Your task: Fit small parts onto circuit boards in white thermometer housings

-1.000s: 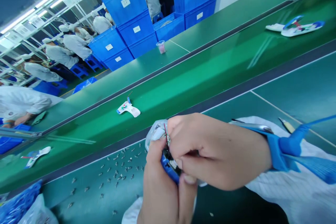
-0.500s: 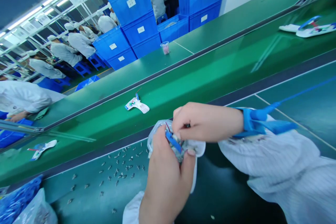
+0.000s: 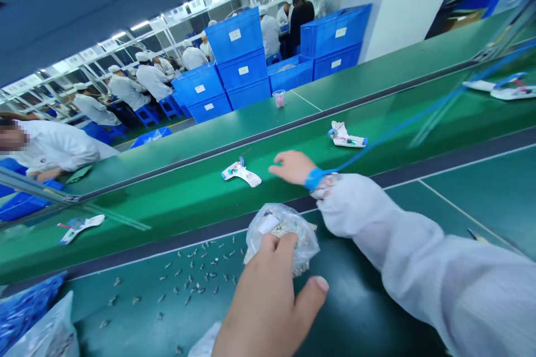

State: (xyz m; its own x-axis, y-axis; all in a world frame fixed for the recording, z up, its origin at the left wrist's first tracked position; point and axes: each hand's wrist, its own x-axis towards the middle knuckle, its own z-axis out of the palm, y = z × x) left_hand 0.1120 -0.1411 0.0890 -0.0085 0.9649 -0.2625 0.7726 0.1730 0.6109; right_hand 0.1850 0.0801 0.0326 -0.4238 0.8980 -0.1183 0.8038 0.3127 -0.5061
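1. Now that the hands have parted, left fingers (image 3: pixel 278 248) lie on the clear plastic bag (image 3: pixel 288 234), thumb off it; can't tell if clamped.
2. Right hand (image 3: pixel 291 167) is out over the green conveyor belt (image 3: pixel 167 223), fingers extended, together, empty.
3. White board carrier (image 3: pixel 240 174) sits just beside those fingertips.

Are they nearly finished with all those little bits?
Probably not yet. Looking done: a white and blue piece on the green belt. In hand: the left hand rests on a clear plastic bag. Left: many small metal bits lie on the bench.
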